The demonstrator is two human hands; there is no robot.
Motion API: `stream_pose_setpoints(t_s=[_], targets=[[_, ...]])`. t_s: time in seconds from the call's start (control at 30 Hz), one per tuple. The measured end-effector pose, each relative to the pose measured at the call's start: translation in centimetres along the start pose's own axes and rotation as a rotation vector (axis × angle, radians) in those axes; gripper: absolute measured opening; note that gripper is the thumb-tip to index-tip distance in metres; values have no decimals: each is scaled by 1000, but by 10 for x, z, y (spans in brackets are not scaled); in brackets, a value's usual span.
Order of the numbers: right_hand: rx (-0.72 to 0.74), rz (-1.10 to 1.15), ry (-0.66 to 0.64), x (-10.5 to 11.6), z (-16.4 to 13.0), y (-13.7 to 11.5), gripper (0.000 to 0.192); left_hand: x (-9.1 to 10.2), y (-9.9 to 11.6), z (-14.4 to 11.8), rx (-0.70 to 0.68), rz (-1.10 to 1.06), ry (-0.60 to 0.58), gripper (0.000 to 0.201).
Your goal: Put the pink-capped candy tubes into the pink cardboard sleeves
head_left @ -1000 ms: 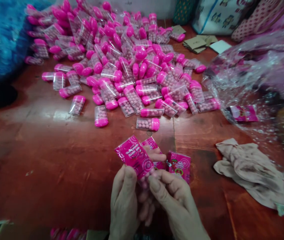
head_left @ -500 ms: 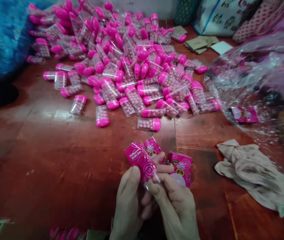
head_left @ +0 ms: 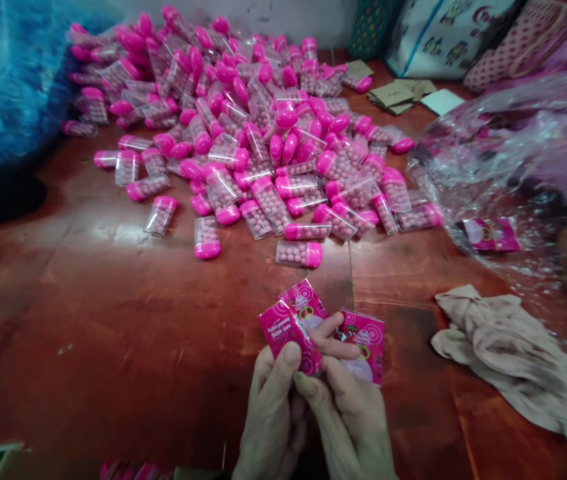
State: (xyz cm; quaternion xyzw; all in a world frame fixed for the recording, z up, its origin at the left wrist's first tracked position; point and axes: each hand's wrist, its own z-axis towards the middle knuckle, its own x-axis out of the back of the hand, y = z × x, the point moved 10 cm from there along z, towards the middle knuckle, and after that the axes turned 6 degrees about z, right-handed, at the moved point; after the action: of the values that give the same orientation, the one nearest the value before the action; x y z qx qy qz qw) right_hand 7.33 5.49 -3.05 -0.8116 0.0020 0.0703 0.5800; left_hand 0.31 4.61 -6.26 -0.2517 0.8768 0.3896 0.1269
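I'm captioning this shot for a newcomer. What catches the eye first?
A big heap of pink-capped clear tubes covers the far half of the red-brown table. Near the front edge, the left hand and right hand together grip pink packets. A crumpled beige cloth lies to the right.

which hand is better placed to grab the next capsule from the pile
Probably the right hand: it pinches only an edge of the pink label, while the left hand wraps the piece. The nearest capsule lies straight ahead, so the margin is small.
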Motion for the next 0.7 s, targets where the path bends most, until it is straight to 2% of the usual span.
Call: stream_pose_setpoints(t_s=[0.17, 0.4, 0.47, 0.6, 0.7], targets=[[-126, 180, -50, -7, 8, 14, 23, -2, -1, 3, 22, -79, -82, 45], [-157, 265, -88, -14, 9, 18, 26, -4, 1, 2, 10, -77, -123, 42], [-162, 261, -125, -16, 9, 19, 29, 1, 11, 3, -54, -62, -77, 37], [-223, 282, -199, -24, 5, 26, 32, 25, 51, -2, -322, 19, 120, 35], [-279, 327, -229, -29, 1, 32, 33, 38, 60, -5, -391, 110, 175, 30]])
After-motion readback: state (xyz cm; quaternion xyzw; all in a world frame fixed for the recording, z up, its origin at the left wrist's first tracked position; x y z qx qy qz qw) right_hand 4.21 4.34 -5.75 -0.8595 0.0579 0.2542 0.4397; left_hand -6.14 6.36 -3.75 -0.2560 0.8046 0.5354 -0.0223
